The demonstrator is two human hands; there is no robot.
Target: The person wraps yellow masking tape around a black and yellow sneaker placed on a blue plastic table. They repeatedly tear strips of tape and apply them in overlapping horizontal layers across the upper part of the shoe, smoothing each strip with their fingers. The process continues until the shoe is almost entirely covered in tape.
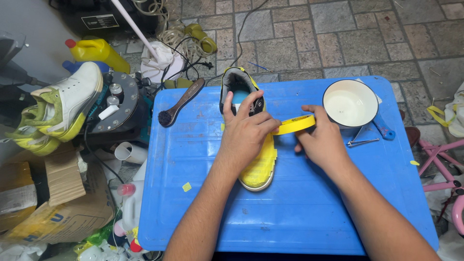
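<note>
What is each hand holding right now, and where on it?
Right hand grips the yellow tape roll by its rim. Left hand presses on the shoe at its upper.

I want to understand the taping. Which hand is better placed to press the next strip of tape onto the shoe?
The left hand, probably: it already rests on the shoe, beside the taped side. The right hand is occupied with the yellow tape roll, held off the shoe.
</note>
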